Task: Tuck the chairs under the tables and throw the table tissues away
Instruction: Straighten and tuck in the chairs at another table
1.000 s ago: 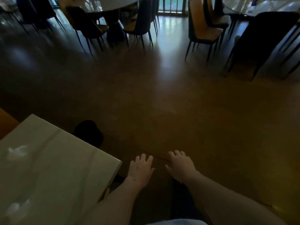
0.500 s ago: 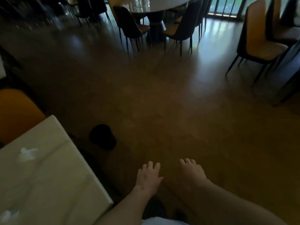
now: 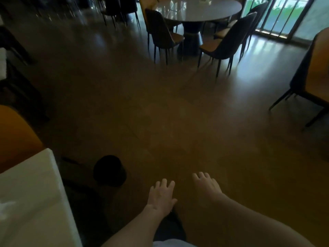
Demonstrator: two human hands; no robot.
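Note:
A white marble table (image 3: 35,202) fills the lower left corner, and a crumpled white tissue (image 3: 7,205) lies on it at the frame's edge. An orange chair (image 3: 16,136) stands behind this table. My left hand (image 3: 162,195) and my right hand (image 3: 206,186) are held out low side by side, palms down with fingers straight, holding nothing. In the dim light I cannot tell what lies under them. A black bin (image 3: 109,171) stands on the floor just left of my left hand.
A round table (image 3: 201,9) stands far ahead with dark chairs (image 3: 163,32) around it, one (image 3: 229,38) pulled out. Another orange chair (image 3: 313,72) stands at the right edge. Brown floor stretches between. Glass doors are at the top right.
The view has swung and moved forward: the white table slid to the lower left, the round table came closer and rightward. Both hands stay out, side by side and empty.

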